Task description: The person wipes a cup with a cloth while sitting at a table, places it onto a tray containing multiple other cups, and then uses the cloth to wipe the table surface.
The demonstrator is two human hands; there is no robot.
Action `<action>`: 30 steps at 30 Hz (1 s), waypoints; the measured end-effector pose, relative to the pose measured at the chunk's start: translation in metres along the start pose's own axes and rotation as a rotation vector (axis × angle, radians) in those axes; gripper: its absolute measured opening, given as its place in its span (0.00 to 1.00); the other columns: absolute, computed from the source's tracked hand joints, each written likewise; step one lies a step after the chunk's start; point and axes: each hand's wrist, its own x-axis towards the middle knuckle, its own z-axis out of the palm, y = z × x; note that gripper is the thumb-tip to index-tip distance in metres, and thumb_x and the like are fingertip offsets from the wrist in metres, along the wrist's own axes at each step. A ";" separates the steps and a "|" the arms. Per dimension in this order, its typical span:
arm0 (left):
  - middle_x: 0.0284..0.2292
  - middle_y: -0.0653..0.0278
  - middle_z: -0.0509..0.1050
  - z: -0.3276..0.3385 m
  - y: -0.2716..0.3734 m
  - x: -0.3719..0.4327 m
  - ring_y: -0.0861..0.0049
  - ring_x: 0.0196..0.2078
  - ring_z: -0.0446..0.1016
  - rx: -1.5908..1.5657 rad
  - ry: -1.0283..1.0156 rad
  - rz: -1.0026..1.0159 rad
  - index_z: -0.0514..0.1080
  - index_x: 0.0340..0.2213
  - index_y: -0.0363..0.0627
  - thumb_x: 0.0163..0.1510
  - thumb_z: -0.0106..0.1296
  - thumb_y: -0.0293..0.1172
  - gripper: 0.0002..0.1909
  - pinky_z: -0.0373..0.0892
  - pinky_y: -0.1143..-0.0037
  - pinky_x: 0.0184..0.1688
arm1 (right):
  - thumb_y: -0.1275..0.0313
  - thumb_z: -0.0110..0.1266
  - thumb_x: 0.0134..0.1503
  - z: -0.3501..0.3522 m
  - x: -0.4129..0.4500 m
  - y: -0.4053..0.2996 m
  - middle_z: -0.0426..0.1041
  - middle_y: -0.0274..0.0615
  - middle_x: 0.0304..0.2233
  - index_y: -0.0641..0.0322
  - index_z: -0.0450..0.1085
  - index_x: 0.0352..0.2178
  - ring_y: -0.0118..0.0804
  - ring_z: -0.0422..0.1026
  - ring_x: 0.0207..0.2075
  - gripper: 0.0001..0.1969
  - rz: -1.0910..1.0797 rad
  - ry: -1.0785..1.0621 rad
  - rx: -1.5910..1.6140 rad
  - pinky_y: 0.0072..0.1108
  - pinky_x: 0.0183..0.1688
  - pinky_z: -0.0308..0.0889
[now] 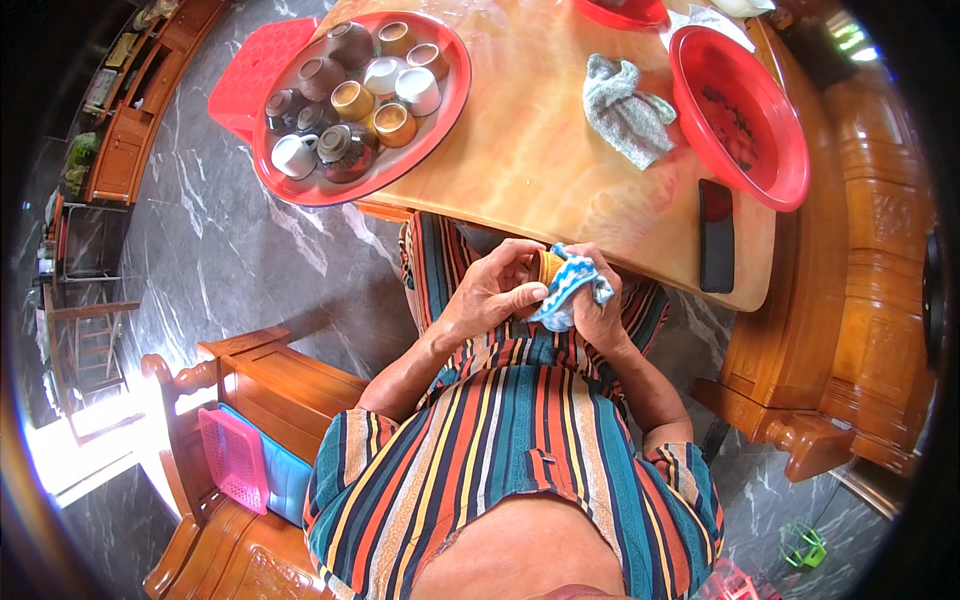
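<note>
Over my lap, my left hand grips a small yellow-brown cup on its side. My right hand holds a blue and white cloth pressed against the cup, covering part of it. Ahead on the left, a round red-rimmed tray carries several upturned cups: a dark glazed cup, a white cup with a handle, a yellow-brown cup and others. The tray overhangs the edge of the marble-patterned table.
A grey-green towel lies crumpled beside a red plastic basin. A black smartphone rests near the table's right corner. A red plastic stool stands behind the tray. Carved wooden benches flank me; one bears a pink plastic basket.
</note>
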 end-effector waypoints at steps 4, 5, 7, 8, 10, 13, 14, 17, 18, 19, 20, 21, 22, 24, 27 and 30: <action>0.35 0.66 0.65 -0.005 -0.002 -0.003 0.86 0.31 0.67 0.246 -0.082 0.128 0.62 0.51 0.38 0.50 0.60 0.33 0.29 0.67 0.83 0.33 | 0.62 0.44 0.63 -0.006 0.005 -0.012 0.68 0.30 0.29 0.63 0.67 0.36 0.18 0.65 0.31 0.14 0.395 -0.029 0.314 0.13 0.34 0.63; 0.35 0.66 0.65 -0.005 -0.001 -0.004 0.86 0.31 0.67 0.246 -0.079 0.127 0.62 0.51 0.38 0.50 0.60 0.33 0.29 0.67 0.83 0.33 | 0.62 0.44 0.63 -0.004 0.008 -0.024 0.68 0.30 0.29 0.63 0.67 0.36 0.18 0.65 0.31 0.14 0.397 -0.032 0.315 0.13 0.34 0.63; 0.33 0.65 0.63 -0.002 0.004 -0.004 0.84 0.30 0.66 0.437 -0.084 0.190 0.62 0.51 0.39 0.49 0.61 0.33 0.30 0.67 0.81 0.32 | 0.60 0.45 0.63 -0.003 0.011 -0.041 0.70 0.30 0.31 0.61 0.68 0.37 0.18 0.67 0.31 0.15 0.631 -0.040 0.633 0.13 0.34 0.65; 0.36 0.61 0.64 -0.003 0.001 -0.004 0.80 0.31 0.67 0.433 -0.078 0.185 0.62 0.51 0.40 0.48 0.62 0.34 0.31 0.67 0.80 0.33 | 0.57 0.47 0.61 -0.006 0.010 -0.039 0.71 0.30 0.32 0.60 0.68 0.39 0.19 0.69 0.32 0.17 0.631 -0.089 0.681 0.14 0.35 0.67; 0.38 0.60 0.65 0.002 0.013 -0.001 0.77 0.33 0.68 0.576 -0.077 0.261 0.63 0.51 0.40 0.47 0.62 0.34 0.31 0.68 0.79 0.33 | 0.57 0.47 0.61 -0.008 0.008 -0.034 0.71 0.30 0.33 0.60 0.68 0.40 0.19 0.69 0.33 0.17 0.639 -0.102 0.711 0.15 0.36 0.67; 0.42 0.57 0.65 0.005 0.018 0.000 0.71 0.37 0.69 0.731 -0.068 0.338 0.63 0.51 0.41 0.45 0.63 0.34 0.32 0.69 0.77 0.36 | 0.57 0.48 0.61 -0.010 0.006 -0.031 0.71 0.30 0.36 0.60 0.67 0.43 0.20 0.69 0.36 0.18 0.625 -0.146 0.748 0.16 0.38 0.67; 0.44 0.55 0.65 0.005 0.018 0.000 0.68 0.40 0.70 0.744 -0.064 0.339 0.63 0.51 0.42 0.45 0.63 0.34 0.33 0.70 0.76 0.38 | 0.57 0.50 0.60 -0.011 0.005 -0.033 0.70 0.30 0.36 0.60 0.66 0.43 0.20 0.69 0.37 0.18 0.600 -0.163 0.725 0.16 0.39 0.67; 0.44 0.54 0.65 0.004 0.015 0.000 0.66 0.42 0.70 0.781 -0.051 0.327 0.62 0.51 0.41 0.44 0.64 0.33 0.33 0.70 0.74 0.41 | 0.56 0.55 0.56 -0.018 0.004 -0.011 0.68 0.29 0.37 0.61 0.64 0.44 0.18 0.67 0.38 0.21 0.516 -0.224 0.647 0.14 0.40 0.65; 0.44 0.54 0.65 0.003 0.013 0.000 0.66 0.42 0.70 0.780 -0.052 0.327 0.62 0.51 0.41 0.44 0.64 0.33 0.33 0.70 0.74 0.41 | 0.57 0.56 0.55 -0.018 0.006 -0.010 0.68 0.28 0.37 0.61 0.64 0.44 0.17 0.66 0.38 0.22 0.482 -0.253 0.553 0.13 0.40 0.64; 0.44 0.54 0.65 0.001 0.012 0.000 0.65 0.42 0.70 0.779 -0.036 0.304 0.62 0.51 0.41 0.44 0.63 0.32 0.33 0.69 0.74 0.42 | 0.57 0.57 0.54 -0.019 0.007 -0.009 0.67 0.28 0.37 0.62 0.63 0.44 0.17 0.65 0.39 0.23 0.448 -0.281 0.459 0.12 0.41 0.63; 0.44 0.54 0.65 0.000 0.012 -0.001 0.64 0.42 0.70 0.777 -0.021 0.282 0.62 0.51 0.41 0.44 0.63 0.32 0.34 0.69 0.73 0.42 | 0.59 0.60 0.52 -0.022 0.008 -0.008 0.67 0.28 0.37 0.63 0.62 0.45 0.16 0.64 0.39 0.25 0.427 -0.317 0.401 0.11 0.41 0.62; 0.44 0.54 0.65 -0.001 0.013 -0.001 0.64 0.42 0.70 0.777 -0.022 0.282 0.62 0.51 0.41 0.44 0.63 0.32 0.34 0.69 0.73 0.42 | 0.59 0.60 0.52 -0.022 0.008 -0.007 0.67 0.28 0.37 0.63 0.62 0.45 0.16 0.64 0.39 0.25 0.426 -0.316 0.401 0.11 0.41 0.62; 0.45 0.54 0.65 -0.001 0.014 -0.001 0.63 0.42 0.70 0.772 -0.032 0.283 0.61 0.52 0.41 0.43 0.63 0.30 0.34 0.69 0.73 0.43 | 0.67 0.59 0.53 -0.022 0.007 -0.006 0.67 0.29 0.36 0.62 0.63 0.44 0.18 0.65 0.38 0.20 0.399 -0.320 0.382 0.13 0.41 0.63; 0.45 0.53 0.65 -0.001 0.015 -0.001 0.62 0.42 0.70 0.768 -0.041 0.284 0.61 0.52 0.41 0.43 0.63 0.29 0.35 0.69 0.72 0.43 | 0.77 0.57 0.53 -0.021 0.008 -0.007 0.67 0.30 0.35 0.61 0.63 0.43 0.20 0.66 0.37 0.16 0.354 -0.331 0.362 0.15 0.40 0.64; 0.47 0.51 0.64 0.000 0.013 -0.004 0.59 0.45 0.69 0.813 -0.053 0.264 0.60 0.53 0.40 0.42 0.62 0.26 0.35 0.69 0.71 0.46 | 0.64 0.64 0.50 -0.021 0.010 -0.011 0.66 0.28 0.36 0.61 0.62 0.44 0.15 0.64 0.37 0.24 0.430 -0.332 0.383 0.10 0.40 0.63; 0.51 0.48 0.62 0.000 0.009 -0.006 0.55 0.51 0.65 0.838 -0.066 0.342 0.60 0.51 0.38 0.39 0.59 0.19 0.36 0.66 0.69 0.51 | 0.65 0.60 0.53 -0.016 0.011 -0.009 0.67 0.28 0.33 0.61 0.64 0.40 0.15 0.65 0.34 0.18 0.432 -0.294 0.421 0.10 0.37 0.62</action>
